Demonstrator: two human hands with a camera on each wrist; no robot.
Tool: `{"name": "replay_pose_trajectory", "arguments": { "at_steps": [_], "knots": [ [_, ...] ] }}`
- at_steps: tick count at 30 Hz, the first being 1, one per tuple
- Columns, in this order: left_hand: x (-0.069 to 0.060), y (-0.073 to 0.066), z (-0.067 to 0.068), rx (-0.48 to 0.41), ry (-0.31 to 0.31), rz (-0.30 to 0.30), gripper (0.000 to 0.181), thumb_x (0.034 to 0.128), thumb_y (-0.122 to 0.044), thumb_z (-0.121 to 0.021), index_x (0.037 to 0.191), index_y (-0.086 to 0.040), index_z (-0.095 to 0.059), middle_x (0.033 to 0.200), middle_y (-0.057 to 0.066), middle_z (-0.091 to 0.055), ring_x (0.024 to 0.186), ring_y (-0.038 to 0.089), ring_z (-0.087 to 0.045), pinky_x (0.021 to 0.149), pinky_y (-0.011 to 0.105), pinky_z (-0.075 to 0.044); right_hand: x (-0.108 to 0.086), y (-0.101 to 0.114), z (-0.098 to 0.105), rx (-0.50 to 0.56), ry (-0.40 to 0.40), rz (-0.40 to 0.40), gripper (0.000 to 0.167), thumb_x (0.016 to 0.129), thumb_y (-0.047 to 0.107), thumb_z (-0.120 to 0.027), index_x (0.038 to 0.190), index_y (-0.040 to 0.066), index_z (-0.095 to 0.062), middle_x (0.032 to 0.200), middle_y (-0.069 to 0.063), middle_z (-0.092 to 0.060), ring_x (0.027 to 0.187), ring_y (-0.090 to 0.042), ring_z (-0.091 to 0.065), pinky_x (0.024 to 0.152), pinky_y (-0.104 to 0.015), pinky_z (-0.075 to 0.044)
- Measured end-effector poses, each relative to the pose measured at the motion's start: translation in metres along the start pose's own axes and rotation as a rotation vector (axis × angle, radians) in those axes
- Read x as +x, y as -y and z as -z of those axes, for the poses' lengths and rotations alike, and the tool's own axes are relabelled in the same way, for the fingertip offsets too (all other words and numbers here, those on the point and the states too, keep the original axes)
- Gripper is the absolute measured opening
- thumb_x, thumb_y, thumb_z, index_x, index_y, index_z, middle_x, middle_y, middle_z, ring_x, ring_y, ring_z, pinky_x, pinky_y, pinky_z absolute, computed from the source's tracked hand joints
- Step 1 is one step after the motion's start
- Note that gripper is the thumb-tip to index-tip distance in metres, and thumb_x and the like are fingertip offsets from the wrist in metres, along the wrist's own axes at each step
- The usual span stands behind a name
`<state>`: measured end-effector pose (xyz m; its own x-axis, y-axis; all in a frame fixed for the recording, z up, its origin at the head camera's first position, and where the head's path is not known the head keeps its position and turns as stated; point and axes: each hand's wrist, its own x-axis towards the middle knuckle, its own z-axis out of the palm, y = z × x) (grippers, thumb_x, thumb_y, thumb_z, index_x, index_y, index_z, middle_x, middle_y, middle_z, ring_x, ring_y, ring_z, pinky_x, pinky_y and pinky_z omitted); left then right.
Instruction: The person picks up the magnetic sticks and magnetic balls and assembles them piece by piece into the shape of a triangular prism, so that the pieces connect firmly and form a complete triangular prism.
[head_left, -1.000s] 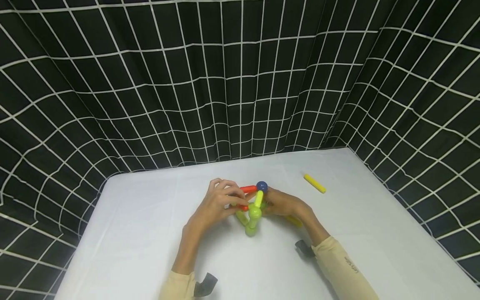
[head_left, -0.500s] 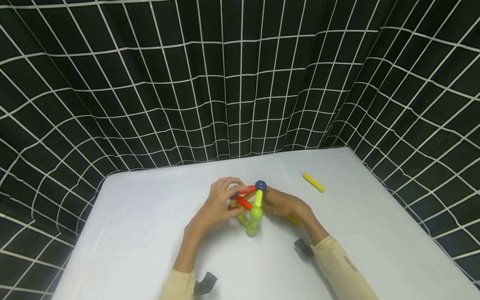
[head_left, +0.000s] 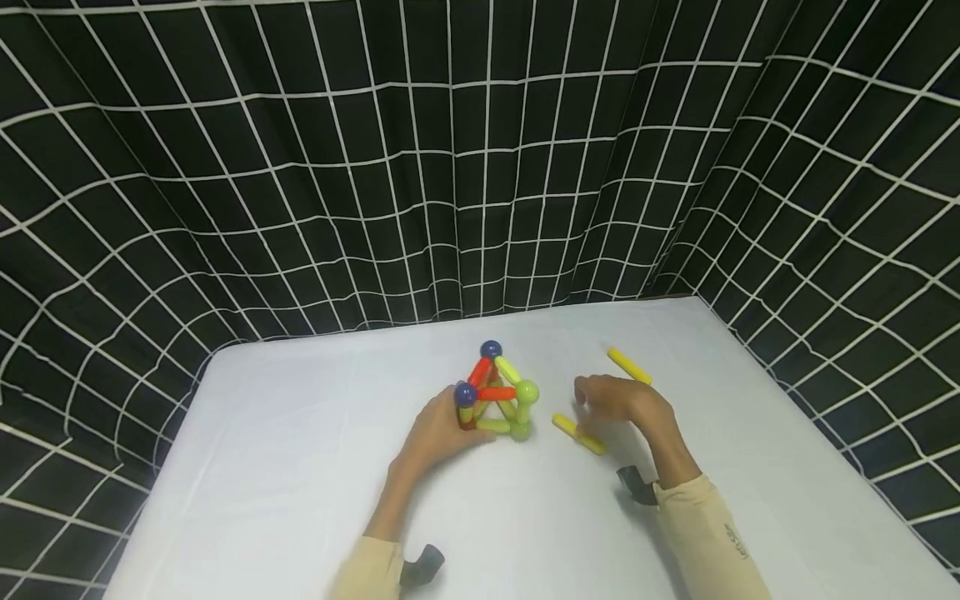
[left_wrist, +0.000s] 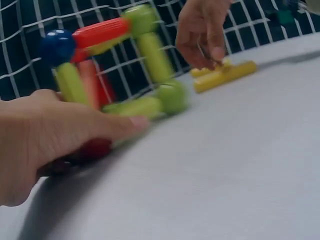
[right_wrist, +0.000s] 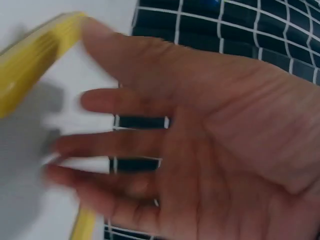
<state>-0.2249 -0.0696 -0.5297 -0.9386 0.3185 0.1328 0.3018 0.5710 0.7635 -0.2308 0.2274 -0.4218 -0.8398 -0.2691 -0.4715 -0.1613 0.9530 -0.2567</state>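
Observation:
My left hand (head_left: 437,433) holds a toy frame of rods and balls low on its left side, the thumb lying along the front. Two blue balls (head_left: 466,394) and a green ball (head_left: 527,392) form its top corners, joined by red rods (head_left: 497,393) and a lime rod (head_left: 507,369). Lower green rods and a green ball (head_left: 521,431) stand at the base; the left wrist view shows the frame blurred. To the right, my right hand (head_left: 618,398) hovers over a yellow rod (head_left: 566,426), fingers loosely extended. In the right wrist view its thumb tip overlaps the yellow rod (right_wrist: 37,55); contact is unclear.
Another yellow rod (head_left: 629,365) lies farther back on the white table (head_left: 300,467), beyond my right hand. A black curtain with a white grid (head_left: 420,167) rises behind the table and along its sides. Both wrists carry dark camera mounts.
My right hand has left the frame and moved right to the nearer yellow rod. The frame has turned in my left hand, whose grip is now lower, and its blue balls sit farther left.

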Motion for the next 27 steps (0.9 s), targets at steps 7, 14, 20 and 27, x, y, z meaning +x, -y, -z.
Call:
{"name": "replay_pose_trajectory", "arguments": {
  "at_steps": [7, 14, 20, 27],
  "knots": [
    [0.000, -0.001, -0.005, 0.048, -0.076, 0.019, 0.052, 0.0822, -0.053, -0.085, 0.113, -0.024, -0.055, 0.077, -0.004, -0.055, 0.072, 0.013, -0.054, 0.066, 0.030, -0.046, 0.004, 0.002, -0.011, 0.010, 0.108, 0.051, 0.026, 0.085, 0.012, -0.082, 0.088, 0.014, -0.057, 0.083, 0.001, -0.053, 0.078, -0.015, -0.051, 0.071, -0.030, -0.042],
    [0.001, 0.002, -0.006, 0.024, -0.043, 0.006, 0.056, 0.0889, -0.059, -0.076, 0.130, -0.025, -0.059, 0.082, -0.003, -0.055, 0.081, 0.014, -0.056, 0.074, 0.033, -0.048, 0.001, 0.035, -0.009, 0.099, -0.003, 0.459, 0.009, 0.095, 0.009, -0.069, 0.101, 0.014, -0.065, 0.077, 0.005, -0.058, 0.067, -0.008, -0.051, 0.062, -0.021, -0.043],
    [0.003, 0.006, -0.007, 0.020, -0.022, 0.000, 0.055, 0.0915, -0.053, -0.075, 0.135, -0.022, -0.059, 0.105, -0.004, -0.068, 0.093, 0.013, -0.061, 0.090, 0.036, -0.054, 0.001, 0.071, -0.022, 0.092, -0.149, 0.495, 0.005, 0.099, 0.008, -0.069, 0.103, 0.007, -0.066, 0.069, 0.006, -0.047, 0.058, -0.005, -0.044, 0.057, -0.016, -0.035],
    [0.003, 0.005, -0.005, -0.007, -0.006, 0.011, 0.047, 0.0912, -0.052, -0.076, 0.123, -0.020, -0.061, 0.105, -0.002, -0.068, 0.093, 0.014, -0.060, 0.092, 0.038, -0.054, 0.005, 0.081, -0.033, -0.044, -0.346, 0.438, 0.004, 0.094, 0.000, -0.072, 0.096, 0.003, -0.070, 0.073, -0.002, -0.058, 0.059, -0.011, -0.047, 0.056, -0.020, -0.041]
  ]
}}
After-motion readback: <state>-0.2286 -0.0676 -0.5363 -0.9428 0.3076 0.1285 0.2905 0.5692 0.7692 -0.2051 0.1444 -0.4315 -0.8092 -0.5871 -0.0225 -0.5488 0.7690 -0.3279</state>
